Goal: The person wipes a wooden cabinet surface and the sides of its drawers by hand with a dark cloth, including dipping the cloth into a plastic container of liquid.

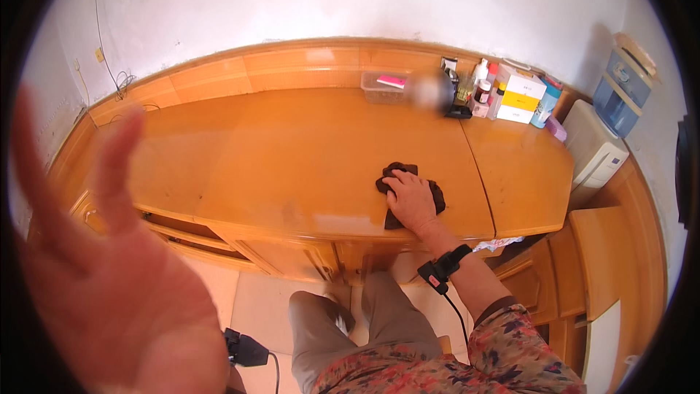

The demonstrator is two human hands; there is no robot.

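Observation:
A dark brown cloth (395,221) lies bunched on the glossy wooden cabinet top (284,158), near its front edge. My right hand (415,200) presses down on the cloth from above, fingers spread over it, and covers its middle. Raised close to the camera on the left, my left hand (126,295) is large and blurred. Its fingers are apart, and nothing shows in it. Each wrist has a black strapped device with a cable; the right one (440,273) is in sharper view.
Along the back stand a clear plastic container (377,96), several bottles and stacked boxes (519,99). A water dispenser (593,148) with a blue tank (623,90) rises at the right. Loose cable (124,85) lies at the back left. An open shelf (191,230) sits below the front edge.

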